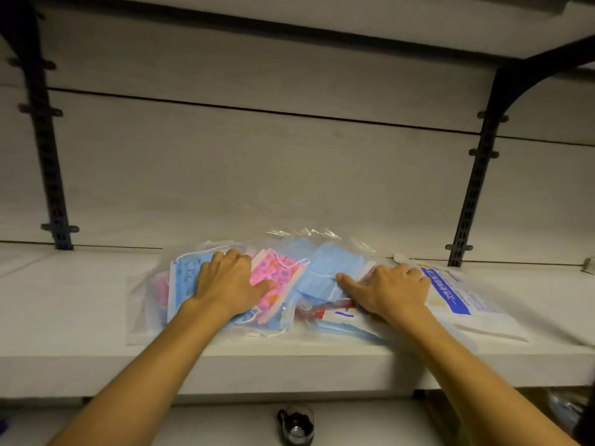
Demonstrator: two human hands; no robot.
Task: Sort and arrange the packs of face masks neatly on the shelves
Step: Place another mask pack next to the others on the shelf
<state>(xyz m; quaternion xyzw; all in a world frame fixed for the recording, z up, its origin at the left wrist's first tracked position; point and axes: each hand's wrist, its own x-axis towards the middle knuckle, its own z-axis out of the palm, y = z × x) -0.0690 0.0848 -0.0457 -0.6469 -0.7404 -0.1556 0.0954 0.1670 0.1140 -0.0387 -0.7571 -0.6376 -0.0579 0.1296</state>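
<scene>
Best keep both palms flat: left hand (227,281) and right hand (392,289) press, fingers loosely bent (nothing gripped), on clear plastic packs of blue and pink masks (289,278); square them gently.

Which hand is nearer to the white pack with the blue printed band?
The right hand: it lies right beside the white pack with the blue printed band. The left hand rests farther left, on the pink patterned masks.

left hand (228,283): palm down on pink mask pack (277,278)
right hand (391,289): pressing blue mask pack (325,268); white pack (463,297) just right
</scene>
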